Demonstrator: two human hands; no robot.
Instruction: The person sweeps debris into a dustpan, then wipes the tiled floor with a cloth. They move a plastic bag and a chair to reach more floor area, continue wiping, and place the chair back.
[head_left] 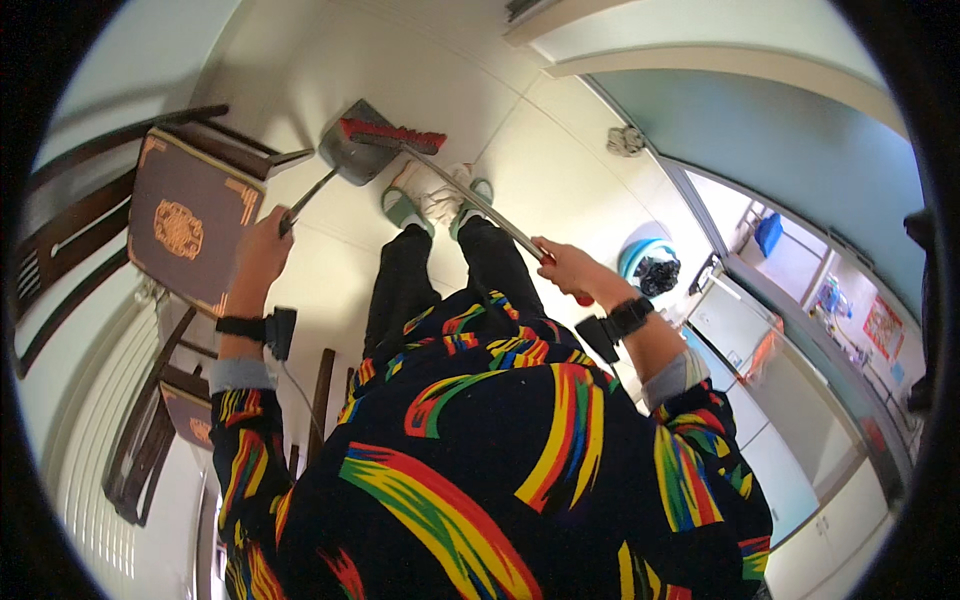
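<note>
My left hand (pixel 264 245) is closed around the dark handle of a grey dustpan (pixel 358 160), whose pan lies on the floor ahead of my feet. In my right hand (pixel 572 268) is the long metal handle of a broom (pixel 470 192), gripped near its red end. The broom's red bristles (pixel 400 131) reach across the dustpan's opening and past its right side. Whether they touch the pan, I cannot tell. A crumpled pale cloth (pixel 441 203) lies on the floor between my green slippers (pixel 403 210), just behind the broom head.
At left stands a dark wooden chair (pixel 190 220) with a patterned seat cushion, close to my left hand; another chair (pixel 150 440) is behind it. A light blue bin (pixel 632 256) with a black bag is at right. A greyish bundle (pixel 626 141) lies by the sliding door's track.
</note>
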